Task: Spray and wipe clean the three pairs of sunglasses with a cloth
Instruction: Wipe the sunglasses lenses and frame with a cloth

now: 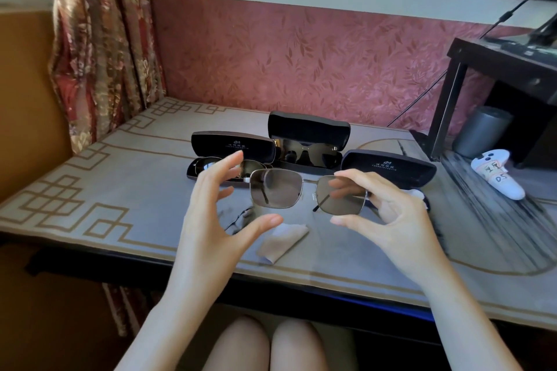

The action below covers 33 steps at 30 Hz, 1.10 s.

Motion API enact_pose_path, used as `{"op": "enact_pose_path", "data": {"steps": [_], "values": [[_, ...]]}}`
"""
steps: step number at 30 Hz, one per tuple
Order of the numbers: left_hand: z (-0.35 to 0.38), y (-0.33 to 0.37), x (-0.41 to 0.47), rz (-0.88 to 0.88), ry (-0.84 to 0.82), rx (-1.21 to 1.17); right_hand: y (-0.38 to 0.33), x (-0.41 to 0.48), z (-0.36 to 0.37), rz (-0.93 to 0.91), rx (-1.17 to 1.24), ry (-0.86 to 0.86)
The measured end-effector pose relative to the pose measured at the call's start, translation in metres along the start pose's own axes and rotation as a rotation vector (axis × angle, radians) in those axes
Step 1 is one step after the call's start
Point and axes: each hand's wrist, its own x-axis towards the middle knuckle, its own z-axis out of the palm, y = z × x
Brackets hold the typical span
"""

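Bare knees (268, 346) sit under the table (120, 178) edge. Above them, the right hand (401, 220) pinches the right end of the metal-framed sunglasses (277, 188), held up over the table. The left hand (211, 214) is spread just beside their left end; contact is unclear. A cloth (283, 241) lies below, with three open cases (232, 144) behind.

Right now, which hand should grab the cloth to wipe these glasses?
Probably the left hand: it looks free, and its thumb is close to the cloth. The right hand is busy pinching the sunglasses by their frame.
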Motion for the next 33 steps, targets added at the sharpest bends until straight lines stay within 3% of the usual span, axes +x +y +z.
{"op": "enact_pose_path", "data": {"steps": [6,11,15,22,33], "values": [[-0.005,0.018,0.003,-0.148,-0.024,-0.302,-0.005,0.001,0.004,-0.006,0.031,0.023],[-0.006,0.024,0.004,-0.194,0.029,-0.384,-0.008,0.001,0.007,0.006,0.042,0.006],[-0.009,0.029,0.005,-0.186,-0.018,-0.4,-0.012,0.002,0.008,0.006,0.07,0.028],[-0.017,0.017,0.006,-0.109,-0.093,-0.377,-0.014,0.006,0.011,0.03,0.117,0.014],[-0.031,0.014,0.008,0.096,0.023,-0.136,-0.018,0.014,0.023,0.02,0.129,-0.036]]}}
